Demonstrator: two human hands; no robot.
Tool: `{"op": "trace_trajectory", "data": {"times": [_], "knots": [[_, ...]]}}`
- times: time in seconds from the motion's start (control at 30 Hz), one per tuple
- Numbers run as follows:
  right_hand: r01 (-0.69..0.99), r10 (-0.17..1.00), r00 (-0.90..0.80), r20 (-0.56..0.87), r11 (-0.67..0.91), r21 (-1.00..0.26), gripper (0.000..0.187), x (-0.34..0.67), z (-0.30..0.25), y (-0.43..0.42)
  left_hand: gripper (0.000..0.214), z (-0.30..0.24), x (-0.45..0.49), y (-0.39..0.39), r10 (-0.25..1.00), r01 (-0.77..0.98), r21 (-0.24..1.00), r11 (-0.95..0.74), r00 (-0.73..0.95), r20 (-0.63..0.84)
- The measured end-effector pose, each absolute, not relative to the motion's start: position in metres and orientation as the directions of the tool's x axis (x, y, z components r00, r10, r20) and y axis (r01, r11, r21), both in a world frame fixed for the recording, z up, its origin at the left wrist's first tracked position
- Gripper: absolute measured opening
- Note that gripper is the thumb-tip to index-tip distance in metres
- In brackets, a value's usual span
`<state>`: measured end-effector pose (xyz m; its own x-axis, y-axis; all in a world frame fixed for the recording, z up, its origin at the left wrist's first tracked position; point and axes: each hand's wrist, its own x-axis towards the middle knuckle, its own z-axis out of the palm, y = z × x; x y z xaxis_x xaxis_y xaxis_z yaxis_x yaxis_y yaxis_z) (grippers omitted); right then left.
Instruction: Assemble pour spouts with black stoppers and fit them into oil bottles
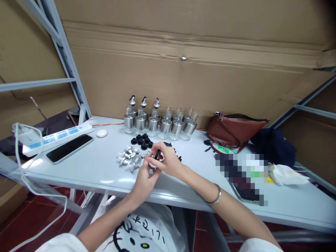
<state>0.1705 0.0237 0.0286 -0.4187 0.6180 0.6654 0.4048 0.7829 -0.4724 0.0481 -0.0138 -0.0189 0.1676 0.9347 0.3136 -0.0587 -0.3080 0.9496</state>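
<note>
Above the table's front edge, my left hand (147, 172) and my right hand (169, 160) meet with fingers closed. My left fingers grip a silver pourer spout, mostly hidden by the hands. Pinched in my right fingers is a small black lever (157, 154), held against the spout. Just left of my hands lies a pile of silver pourer spouts (129, 159) with white stems. Behind that pile sit several black ringed stoppers (142, 141). More small black parts (180, 158) show partly from behind my right hand.
Glass bottles (166, 126) with metal bands stand in rows at the back; three have pourers fitted (144, 102). To the left lie a phone (69, 148), a power strip (56, 137) and a white round case (102, 133). A brown bag (233, 131) rests at the right against cardboard (194, 87).
</note>
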Motion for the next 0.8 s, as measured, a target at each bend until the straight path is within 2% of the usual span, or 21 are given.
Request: {"op": "trace_trajectory", "data": {"times": [0.07, 0.2, 0.27, 0.4, 0.53, 0.67, 0.8], "knots": [[0.401, 0.547, -0.454, 0.703, 0.83, -0.387, 0.026, 0.172, 0.028, 0.024, 0.035, -0.018, 0.047, -0.014, 0.938, -0.029, 0.948, -0.317, 0.14, 0.318], [0.376, 0.327, -0.585, 0.742, 0.92, -0.109, 0.036, 0.179, 0.033, 0.023, 0.037, -0.013, 0.046, -0.016, 0.921, -0.002, 0.933, -0.361, 0.154, 0.357], [0.358, 0.251, -0.618, 0.745, 0.933, -0.016, 0.038, 0.181, 0.035, 0.022, 0.037, -0.011, 0.046, -0.018, 0.916, -0.019, 0.931, -0.365, 0.172, 0.363], [0.402, 0.168, -0.633, 0.756, 0.906, 0.134, 0.038, 0.184, 0.038, 0.02, 0.025, -0.011, 0.044, -0.017, 0.91, 0.035, 0.921, -0.389, 0.171, 0.378], [0.486, 0.011, -0.626, 0.78, 0.787, 0.379, 0.039, 0.19, 0.042, 0.02, 0.02, -0.011, 0.042, -0.017, 0.904, 0.107, 0.913, -0.394, 0.224, 0.364], [0.564, -0.04, -0.605, 0.795, 0.683, 0.464, 0.041, 0.196, 0.046, 0.019, 0.022, -0.008, 0.043, -0.021, 0.935, 0.133, 0.943, -0.304, 0.232, 0.268], [0.479, -0.083, -0.678, 0.73, 0.704, 0.524, 0.042, 0.197, 0.045, 0.017, 0.02, -0.005, 0.044, -0.022, 0.931, 0.133, 0.945, -0.3, 0.259, 0.259]]}}
